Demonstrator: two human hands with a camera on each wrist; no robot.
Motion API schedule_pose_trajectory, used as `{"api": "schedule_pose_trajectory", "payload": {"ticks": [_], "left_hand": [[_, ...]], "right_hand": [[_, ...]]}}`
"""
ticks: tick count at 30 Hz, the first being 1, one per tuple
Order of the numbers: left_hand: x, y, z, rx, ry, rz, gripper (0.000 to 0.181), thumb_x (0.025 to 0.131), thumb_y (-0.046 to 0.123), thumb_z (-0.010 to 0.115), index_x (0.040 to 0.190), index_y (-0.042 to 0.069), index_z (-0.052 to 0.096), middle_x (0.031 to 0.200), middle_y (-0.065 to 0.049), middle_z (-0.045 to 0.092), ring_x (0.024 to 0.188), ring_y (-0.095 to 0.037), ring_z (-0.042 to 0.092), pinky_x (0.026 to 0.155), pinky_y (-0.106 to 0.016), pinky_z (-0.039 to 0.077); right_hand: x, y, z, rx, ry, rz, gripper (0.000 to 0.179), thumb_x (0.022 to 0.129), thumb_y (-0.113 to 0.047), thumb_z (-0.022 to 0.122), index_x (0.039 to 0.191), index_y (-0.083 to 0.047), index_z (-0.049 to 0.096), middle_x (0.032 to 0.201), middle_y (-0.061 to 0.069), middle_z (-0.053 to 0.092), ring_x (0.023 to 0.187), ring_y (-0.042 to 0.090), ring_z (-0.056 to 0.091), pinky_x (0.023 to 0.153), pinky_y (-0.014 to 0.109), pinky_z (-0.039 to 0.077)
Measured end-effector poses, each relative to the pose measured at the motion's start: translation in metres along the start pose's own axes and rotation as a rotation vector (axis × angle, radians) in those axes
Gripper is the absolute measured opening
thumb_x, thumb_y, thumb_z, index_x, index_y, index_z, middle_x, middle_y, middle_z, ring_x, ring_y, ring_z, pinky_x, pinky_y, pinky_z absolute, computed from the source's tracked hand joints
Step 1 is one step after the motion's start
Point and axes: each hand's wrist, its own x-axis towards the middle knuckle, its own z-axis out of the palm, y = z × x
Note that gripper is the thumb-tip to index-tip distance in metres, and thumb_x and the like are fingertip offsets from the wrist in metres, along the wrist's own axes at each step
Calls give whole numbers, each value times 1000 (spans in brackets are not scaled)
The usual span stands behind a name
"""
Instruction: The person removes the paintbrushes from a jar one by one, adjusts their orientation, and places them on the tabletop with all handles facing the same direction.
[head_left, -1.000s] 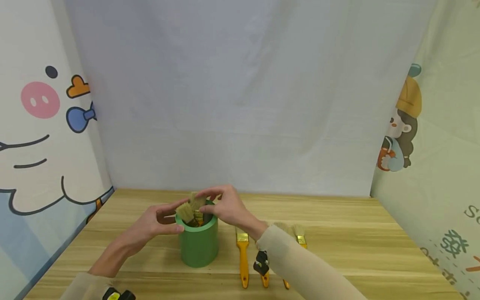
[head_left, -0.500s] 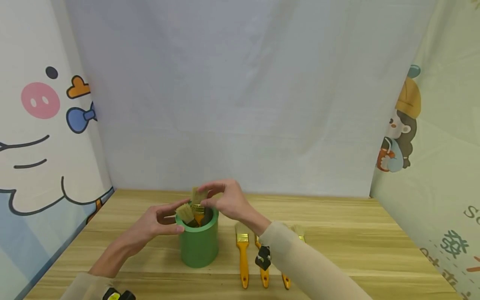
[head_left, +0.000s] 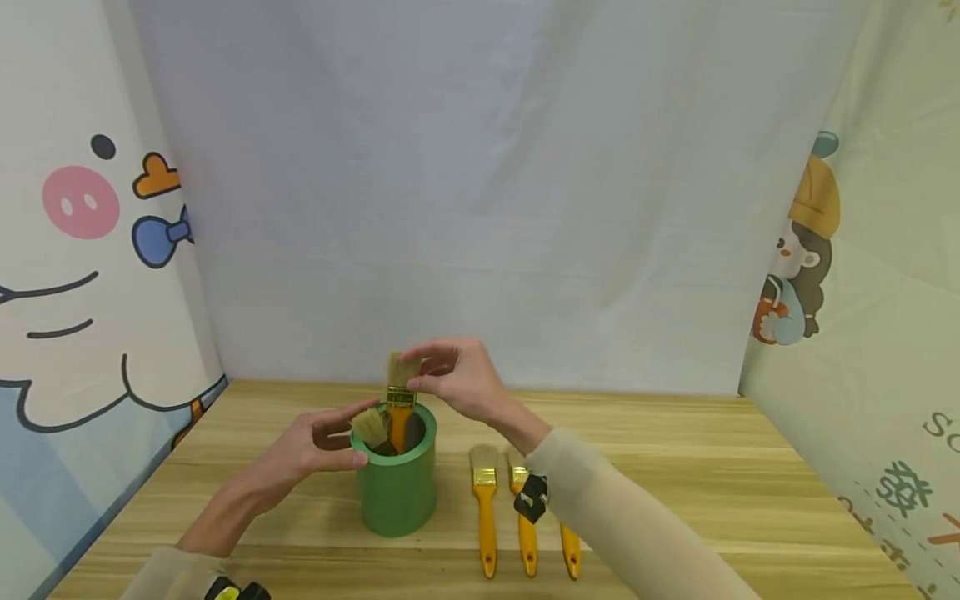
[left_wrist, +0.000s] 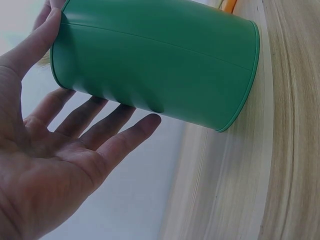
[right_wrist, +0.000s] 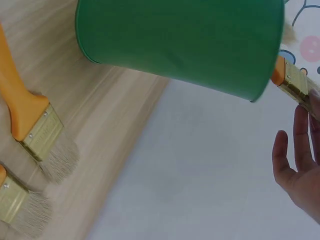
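A green cylindrical container (head_left: 397, 500) stands upright on the wooden table. My left hand (head_left: 318, 439) holds it at the rim, thumb at the near side and fingers round the left and far side; in the left wrist view several fingertips lie along its wall (left_wrist: 160, 60). My right hand (head_left: 468, 379) pinches a paintbrush (head_left: 400, 427) by its pale bristles and metal band. Bristles point up, and the orange handle's lower end is hidden inside the container. A second brush (head_left: 371, 427) leans at the container's left rim, bristles up.
Right of the container, paintbrushes lie in a row with bristles away from me: one brush (head_left: 487, 517), another (head_left: 527, 533), and an orange handle (head_left: 572, 550) partly under my right sleeve (head_left: 600, 487). A pale cloth (head_left: 480, 208) hangs behind the table.
My right hand has risen, drawing the pinched paintbrush upward so its metal band and part of its orange handle show above the rim. The left hand has stayed in place.
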Motion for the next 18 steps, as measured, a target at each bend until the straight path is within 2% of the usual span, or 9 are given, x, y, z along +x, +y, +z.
{"api": "schedule_pose_trajectory", "payload": {"ticks": [5, 14, 18], "left_hand": [[0, 1, 0, -5, 3, -2, 77, 99, 16, 74, 165, 6, 36, 160, -27, 42, 139, -50, 49, 104, -56, 51], [1, 0, 1, -20, 0, 5, 75, 99, 15, 74, 165, 9, 38, 159, -26, 44, 137, -46, 52, 103, -51, 53], [1, 0, 1, -24, 0, 14, 74, 98, 14, 74, 164, 7, 39, 159, -25, 45, 138, -47, 51, 103, -49, 53]], "right_hand": [[6, -11, -8, 3, 8, -21, 26, 90, 7, 79, 115, 1, 79, 108, 12, 78, 90, 18, 73, 84, 33, 61], [14, -33, -28, -3, 31, -88, 27, 91, 7, 78, 118, 2, 77, 110, 13, 77, 95, 27, 73, 87, 36, 61], [15, -40, -37, -7, 46, -101, 27, 91, 7, 78, 118, 2, 77, 111, 13, 77, 96, 27, 73, 89, 36, 60]]}}
